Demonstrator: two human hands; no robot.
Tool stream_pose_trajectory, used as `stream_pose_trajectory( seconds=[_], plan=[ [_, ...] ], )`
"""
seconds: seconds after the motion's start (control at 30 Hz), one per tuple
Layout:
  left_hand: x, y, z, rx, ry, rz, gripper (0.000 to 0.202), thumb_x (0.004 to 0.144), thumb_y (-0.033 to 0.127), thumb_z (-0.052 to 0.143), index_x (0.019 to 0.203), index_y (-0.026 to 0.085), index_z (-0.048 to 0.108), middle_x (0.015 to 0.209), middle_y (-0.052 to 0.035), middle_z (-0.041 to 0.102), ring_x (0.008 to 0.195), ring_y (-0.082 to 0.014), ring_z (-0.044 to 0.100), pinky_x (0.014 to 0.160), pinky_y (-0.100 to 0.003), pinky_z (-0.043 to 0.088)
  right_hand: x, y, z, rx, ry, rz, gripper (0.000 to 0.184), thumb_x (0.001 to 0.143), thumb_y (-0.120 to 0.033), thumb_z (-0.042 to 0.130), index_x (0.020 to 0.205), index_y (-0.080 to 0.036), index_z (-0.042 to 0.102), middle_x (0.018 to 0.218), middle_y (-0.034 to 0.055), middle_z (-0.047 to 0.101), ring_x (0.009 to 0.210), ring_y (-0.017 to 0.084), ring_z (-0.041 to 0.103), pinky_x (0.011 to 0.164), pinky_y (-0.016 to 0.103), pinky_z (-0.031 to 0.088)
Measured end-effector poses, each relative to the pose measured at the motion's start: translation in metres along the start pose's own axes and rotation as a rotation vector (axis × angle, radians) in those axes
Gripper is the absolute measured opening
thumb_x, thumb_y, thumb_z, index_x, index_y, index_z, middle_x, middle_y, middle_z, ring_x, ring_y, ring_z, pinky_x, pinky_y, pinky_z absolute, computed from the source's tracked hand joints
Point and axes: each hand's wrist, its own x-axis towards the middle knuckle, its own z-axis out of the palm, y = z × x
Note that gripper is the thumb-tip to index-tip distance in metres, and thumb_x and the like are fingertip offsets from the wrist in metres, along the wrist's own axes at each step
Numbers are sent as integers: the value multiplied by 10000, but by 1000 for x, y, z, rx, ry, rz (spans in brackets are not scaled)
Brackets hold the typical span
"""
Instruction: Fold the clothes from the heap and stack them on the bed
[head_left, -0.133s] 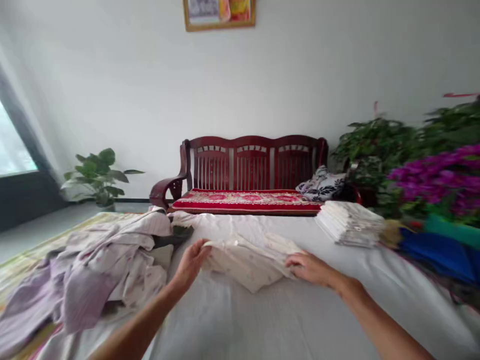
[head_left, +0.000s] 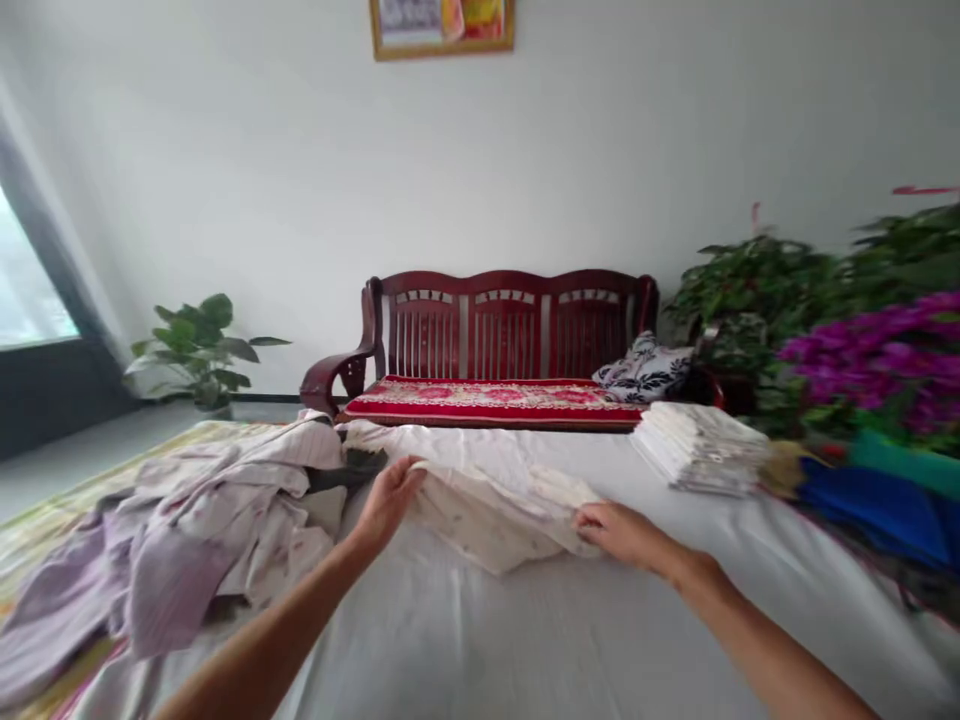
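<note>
A cream garment with a small scattered print (head_left: 487, 525) stretches between my two hands above the white sheet (head_left: 480, 650). Its lower edge sags in the middle, and its exact kind does not show. My left hand (head_left: 391, 495) is closed on the garment's left end, raised a little off the sheet. On the other end, my right hand (head_left: 611, 530) pinches the cloth with curled fingers. Just left of my left hand lies a loose heap of pale and lilac clothes (head_left: 217, 510).
A folded stack of white cloths (head_left: 701, 445) sits at the far right of the sheet. Blue cloth (head_left: 874, 510) lies farther right, under purple flowers (head_left: 885, 355). Beyond the sheet stands a dark red wooden bench (head_left: 502, 330) with a patterned cushion (head_left: 646, 368). A potted plant (head_left: 199, 345) stands back left.
My left hand has risen slightly, lifting the garment's left end. The garment's lower edge has moved up a little. My right hand keeps nearly the same place.
</note>
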Motion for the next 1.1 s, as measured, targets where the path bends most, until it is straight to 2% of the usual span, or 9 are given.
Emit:
stream_pose_trajectory(
  seconds=[0.07, 0.13, 0.3, 0.37, 0.5, 0.63, 0.83, 0.97, 1.1],
  plan=[
    [11, 11, 0, 30, 36, 15, 397, 733, 552, 650, 842, 170, 639, 614, 43, 552, 557, -126, 493, 523, -214, 381, 4, -1, -9, 62, 146, 28, 276, 885, -422, 470, 805, -230, 650, 785, 18, 686, 750, 195, 612, 708, 289, 453],
    [21, 25, -3, 57, 74, 59, 386, 726, 533, 653, 844, 166, 644, 618, 40, 562, 558, -124, 496, 516, -209, 383, 7, -6, -27, 165, 363, 38, 310, 901, -462, 415, 807, -230, 599, 752, 9, 637, 742, 194, 586, 701, 295, 455],
    [38, 64, -15, 131, 43, 166, 392, 757, 534, 666, 864, 156, 659, 671, 21, 608, 593, -126, 525, 522, -199, 390, 7, -35, -85, 324, 838, 19, 306, 878, -511, 477, 860, -229, 594, 778, 7, 614, 804, 206, 573, 759, 312, 463],
    [43, 77, -18, 165, 19, 206, 398, 787, 541, 655, 887, 156, 669, 700, 13, 625, 604, -123, 529, 528, -197, 390, 7, -47, -104, 340, 947, 8, 315, 879, -516, 486, 898, -225, 605, 821, 15, 635, 824, 208, 584, 779, 320, 462],
    [48, 95, -22, 226, -5, 263, 409, 808, 549, 641, 891, 151, 685, 727, 1, 638, 621, -122, 525, 534, -195, 392, 10, -58, -130, 258, 921, 15, 282, 845, -483, 507, 859, -220, 608, 801, 28, 656, 800, 221, 606, 758, 334, 462],
    [38, 109, -27, 223, -36, 254, 422, 835, 578, 619, 812, 158, 659, 680, 15, 595, 583, -104, 491, 501, -183, 362, 4, -65, -147, 185, 946, -43, 282, 855, -479, 505, 876, -220, 614, 772, 21, 658, 752, 209, 608, 722, 321, 468],
    [16, 128, -32, -18, -22, 220, 405, 788, 562, 710, 859, 171, 634, 648, 48, 573, 519, -74, 464, 468, -158, 354, -24, -98, -167, 114, 920, -95, 311, 856, -518, 521, 854, -224, 619, 700, 4, 627, 656, 186, 570, 650, 309, 448],
    [0, 161, -42, -219, -2, 193, 357, 754, 497, 754, 891, 196, 619, 632, 60, 599, 470, -79, 493, 449, -172, 408, -54, -126, -194, 157, 925, -119, 345, 875, -564, 567, 925, -235, 658, 756, 6, 641, 682, 182, 563, 622, 306, 429],
    [-13, 198, -52, -217, 55, 237, 303, 754, 440, 757, 873, 197, 621, 618, 68, 591, 448, -67, 481, 432, -156, 389, -70, -143, -220, 177, 1000, -138, 305, 875, -595, 606, 946, -307, 674, 813, 19, 647, 687, 208, 550, 606, 339, 425]
  ],
)
